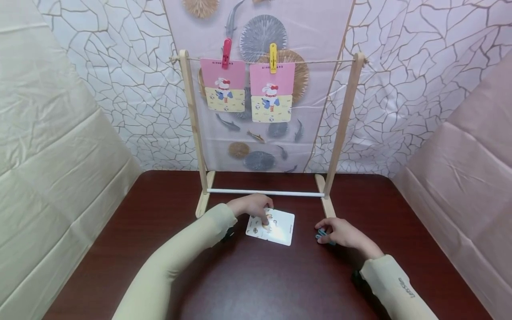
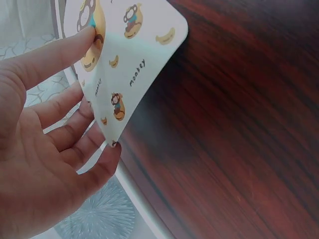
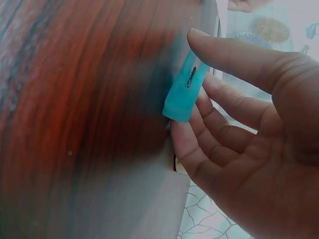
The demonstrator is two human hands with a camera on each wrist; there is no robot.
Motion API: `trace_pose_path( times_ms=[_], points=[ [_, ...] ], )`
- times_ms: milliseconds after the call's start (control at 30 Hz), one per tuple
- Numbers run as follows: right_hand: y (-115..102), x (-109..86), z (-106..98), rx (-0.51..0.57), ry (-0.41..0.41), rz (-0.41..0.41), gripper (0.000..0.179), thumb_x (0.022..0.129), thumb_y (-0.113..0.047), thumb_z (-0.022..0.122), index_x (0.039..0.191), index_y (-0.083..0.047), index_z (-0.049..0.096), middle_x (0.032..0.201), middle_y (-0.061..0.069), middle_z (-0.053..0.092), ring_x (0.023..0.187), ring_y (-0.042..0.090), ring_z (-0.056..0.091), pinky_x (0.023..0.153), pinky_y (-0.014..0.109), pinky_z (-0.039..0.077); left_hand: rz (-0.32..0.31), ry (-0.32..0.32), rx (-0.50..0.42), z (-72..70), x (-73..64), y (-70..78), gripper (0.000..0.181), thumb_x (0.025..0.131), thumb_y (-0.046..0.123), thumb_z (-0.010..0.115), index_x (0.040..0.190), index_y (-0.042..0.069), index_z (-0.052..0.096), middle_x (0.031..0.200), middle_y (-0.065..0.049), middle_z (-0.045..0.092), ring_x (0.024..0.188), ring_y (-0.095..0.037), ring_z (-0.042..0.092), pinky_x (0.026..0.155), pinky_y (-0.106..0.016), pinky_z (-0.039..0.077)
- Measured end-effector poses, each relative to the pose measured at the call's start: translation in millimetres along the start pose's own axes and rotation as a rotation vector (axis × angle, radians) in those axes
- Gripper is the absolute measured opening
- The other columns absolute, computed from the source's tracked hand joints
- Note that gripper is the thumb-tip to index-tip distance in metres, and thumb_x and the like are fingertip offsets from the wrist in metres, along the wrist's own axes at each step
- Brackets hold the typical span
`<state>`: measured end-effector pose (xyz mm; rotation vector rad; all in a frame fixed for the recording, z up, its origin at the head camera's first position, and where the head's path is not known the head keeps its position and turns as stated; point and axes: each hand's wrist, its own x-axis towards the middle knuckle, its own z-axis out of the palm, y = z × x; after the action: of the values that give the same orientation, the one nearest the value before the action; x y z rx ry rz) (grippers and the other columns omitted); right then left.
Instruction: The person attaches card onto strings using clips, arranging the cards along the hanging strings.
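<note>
A white card (image 1: 281,227) with small monkey and banana pictures lies at mid-table in the head view. My left hand (image 1: 253,206) pinches its left side, thumb on the printed face and fingers behind the edge. The left wrist view has the card (image 2: 132,64) tilted and slightly bent, with the word "monkey" on it. To the right, my right hand (image 1: 347,234) holds a teal clothespin (image 3: 184,97) by its ends between thumb and fingers, low over the table.
Behind the hands stands a wooden frame (image 1: 347,120) with a string across its top. A red clothespin (image 1: 226,53) and a yellow clothespin (image 1: 273,58) hold two pink-and-yellow cards on the string. A white rod (image 1: 264,192) joins the frame's feet above the dark red table (image 1: 256,284).
</note>
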<state>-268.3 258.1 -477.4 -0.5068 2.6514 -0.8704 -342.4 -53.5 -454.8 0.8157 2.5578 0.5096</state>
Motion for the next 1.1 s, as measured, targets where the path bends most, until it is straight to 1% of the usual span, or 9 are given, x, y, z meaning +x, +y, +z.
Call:
trace_pose_path(
  times_ms=[100,200,400,500,600,767,933,1100],
  points=[
    [0.7,-0.7,-1.7,-0.002,0.007,-0.006,0.037,0.084,-0.013,0.081,0.116,0.0,0.069,0.09,0.003,0.063,0.084,0.019,0.056,0.071,0.034,0.049,0.019,0.015,-0.01,2.2,3.0,2.0,0.044,0.08,0.018,0.084,0.119,0.008,0.066,0.103,-0.002,0.063,0.077,-0.014,0.057,0.067,-0.027,0.05],
    [1.7,-2.3,-3.6,0.005,0.015,-0.008,0.037,0.084,-0.013,0.08,0.117,0.002,0.069,0.09,0.002,0.064,0.084,0.019,0.057,0.071,0.033,0.05,0.037,0.028,-0.013,2.4,5.0,6.2,0.041,0.08,0.016,0.083,0.116,0.009,0.066,0.098,0.0,0.063,0.077,-0.013,0.055,0.068,-0.026,0.048],
    [1.6,-7.6,-7.7,0.009,0.022,-0.002,0.04,0.086,-0.015,0.08,0.118,0.005,0.068,0.09,0.002,0.065,0.083,0.019,0.057,0.069,0.033,0.05,0.059,0.032,-0.036,1.8,7.0,15.4,0.043,0.081,0.016,0.083,0.119,0.009,0.064,0.1,0.003,0.063,0.082,-0.013,0.053,0.074,-0.026,0.046],
    [1.8,-10.3,-9.4,0.003,0.022,0.003,0.042,0.087,-0.016,0.079,0.121,0.005,0.067,0.091,0.002,0.065,0.084,0.019,0.057,0.07,0.032,0.05,0.066,0.029,-0.048,1.1,7.5,19.7,0.042,0.082,0.014,0.083,0.118,0.011,0.063,0.1,0.003,0.062,0.083,-0.013,0.053,0.074,-0.027,0.047],
    [2.9,-12.8,-12.1,0.003,0.027,0.001,0.043,0.087,-0.016,0.079,0.122,0.006,0.066,0.092,0.003,0.065,0.085,0.019,0.058,0.07,0.032,0.051,0.085,0.032,-0.055,-0.5,9.0,23.7,0.038,0.082,0.012,0.082,0.116,0.012,0.063,0.1,0.002,0.062,0.084,-0.014,0.053,0.075,-0.027,0.046],
    [3.5,-16.3,-16.8,0.011,0.047,-0.01,0.04,0.087,-0.016,0.078,0.12,0.005,0.068,0.093,0.003,0.067,0.085,0.019,0.059,0.07,0.034,0.051,0.109,0.037,-0.061,-1.5,11.7,25.8,0.033,0.086,0.01,0.078,0.115,0.012,0.063,0.1,0.001,0.063,0.085,-0.015,0.053,0.076,-0.028,0.046],
    [5.7,-16.8,-18.8,0.024,0.093,-0.015,0.036,0.088,-0.016,0.078,0.117,0.003,0.069,0.093,0.003,0.068,0.085,0.018,0.061,0.073,0.034,0.052,0.128,0.05,-0.051,-2.1,13.5,25.3,0.03,0.088,0.01,0.076,0.115,0.013,0.065,0.103,0.001,0.065,0.087,-0.014,0.056,0.076,-0.026,0.048],
    [6.9,-17.4,-21.3,0.054,0.139,0.007,0.036,0.09,-0.015,0.076,0.12,0.003,0.067,0.093,0.003,0.071,0.087,0.018,0.064,0.077,0.036,0.054,0.145,0.062,-0.028,-3.1,14.3,25.8,0.031,0.091,0.01,0.07,0.122,0.012,0.065,0.107,0.002,0.065,0.086,-0.012,0.058,0.073,-0.025,0.05]
  ],
)
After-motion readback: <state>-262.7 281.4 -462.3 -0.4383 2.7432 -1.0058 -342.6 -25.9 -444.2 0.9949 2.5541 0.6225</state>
